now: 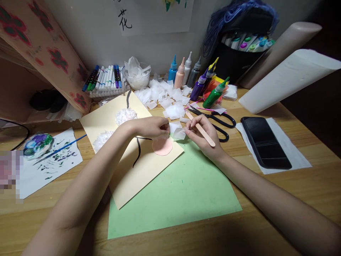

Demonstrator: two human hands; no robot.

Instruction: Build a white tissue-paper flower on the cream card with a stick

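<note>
My right hand [205, 137] holds a flat wooden craft stick [204, 132] across its fingers. Its thumb and fingertips also pinch a small square of white tissue paper [179, 133]. Facing it, my left hand [153, 127] has its fingers curled down and closed, the tips hidden; what they grip cannot be made out. Just under my left hand lies a pink circle [162, 146] on a cream sheet [144, 174]. The sheet also bears black painted lines and two fluffy white paper clusters [126, 116], partly behind my left forearm.
Green paper [181, 192] lies beneath the cream sheet. Loose tissue squares [157, 91], a filled bowl [137, 78], paint bottles [214, 93] and black scissors [222, 121] are beyond my hands. A phone [266, 142] rests at right, a paintbrush [60, 148] at left.
</note>
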